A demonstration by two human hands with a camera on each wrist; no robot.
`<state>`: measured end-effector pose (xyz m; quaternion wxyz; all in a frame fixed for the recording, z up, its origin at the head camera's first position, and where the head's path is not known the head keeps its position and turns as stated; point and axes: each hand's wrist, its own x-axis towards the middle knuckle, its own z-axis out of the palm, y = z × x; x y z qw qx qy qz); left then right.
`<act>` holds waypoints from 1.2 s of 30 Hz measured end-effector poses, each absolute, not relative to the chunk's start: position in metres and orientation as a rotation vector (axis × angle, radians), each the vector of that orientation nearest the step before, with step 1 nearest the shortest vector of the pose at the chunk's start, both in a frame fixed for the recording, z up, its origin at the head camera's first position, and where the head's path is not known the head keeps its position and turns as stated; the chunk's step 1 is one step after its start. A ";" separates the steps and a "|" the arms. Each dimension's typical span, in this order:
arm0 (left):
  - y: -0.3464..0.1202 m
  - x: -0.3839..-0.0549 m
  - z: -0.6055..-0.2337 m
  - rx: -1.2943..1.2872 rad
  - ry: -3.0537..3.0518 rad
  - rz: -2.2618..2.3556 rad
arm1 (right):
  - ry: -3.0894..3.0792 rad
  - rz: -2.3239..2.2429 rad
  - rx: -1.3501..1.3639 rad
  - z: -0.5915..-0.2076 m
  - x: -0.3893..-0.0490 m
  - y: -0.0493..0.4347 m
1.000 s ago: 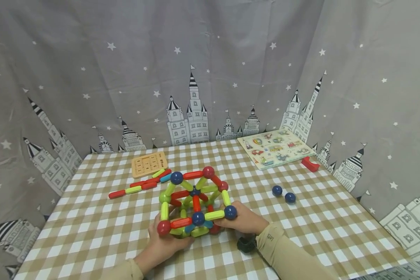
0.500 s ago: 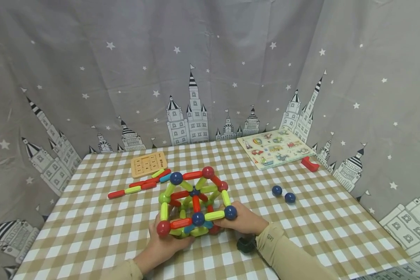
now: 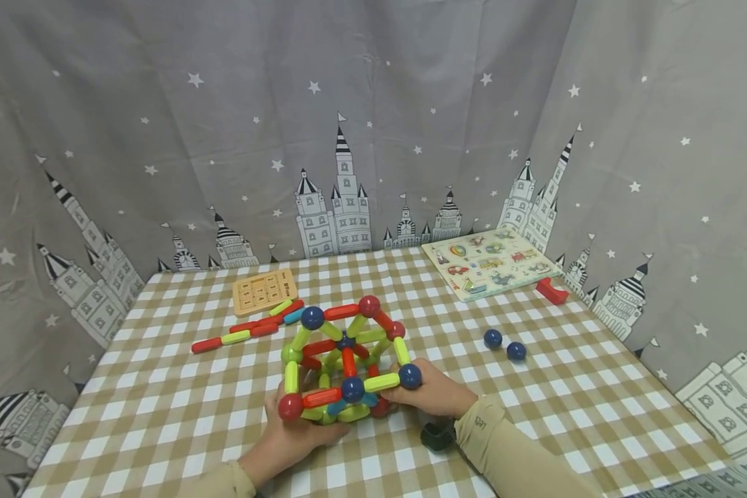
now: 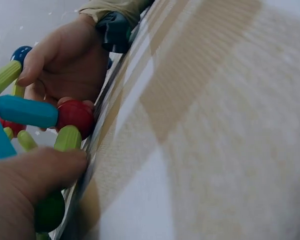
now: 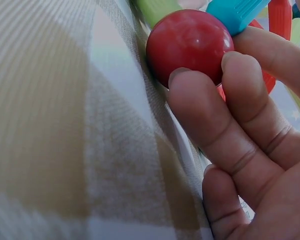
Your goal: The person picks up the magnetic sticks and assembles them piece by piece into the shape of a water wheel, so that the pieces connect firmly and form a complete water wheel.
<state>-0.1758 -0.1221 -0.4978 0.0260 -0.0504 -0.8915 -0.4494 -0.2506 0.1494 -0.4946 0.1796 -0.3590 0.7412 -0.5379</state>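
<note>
A frame of magnetic rods and balls (image 3: 348, 363), in red, lime, blue and turquoise, stands at the near middle of the table. My left hand (image 3: 289, 437) grips its lower left side; in the left wrist view the thumb lies over a lime rod (image 4: 67, 138) beside a red ball (image 4: 76, 119). On the other side my right hand (image 3: 438, 391) holds the frame low down. The right wrist view shows curled fingertips against a red ball (image 5: 187, 45) close by the cloth, with a turquoise rod (image 5: 235, 14) joined to it. Part of each hand is hidden behind the frame.
Several loose rods (image 3: 236, 337) lie left of the frame, near a wooden number puzzle (image 3: 264, 292). Two dark blue balls (image 3: 492, 339) sit to the right. Farther back are a picture puzzle board (image 3: 488, 263) and a red block (image 3: 552, 291). A checked cloth (image 3: 162, 401) covers the table.
Almost nothing differs: both hands keep their hold on the frame, which stays in place. The left thumb has shifted very slightly to the right along the frame's near side.
</note>
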 end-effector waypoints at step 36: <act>-0.133 -0.180 -0.498 -0.288 -2.802 -1.487 | 2.119 -1.483 -0.941 -0.493 -0.249 0.149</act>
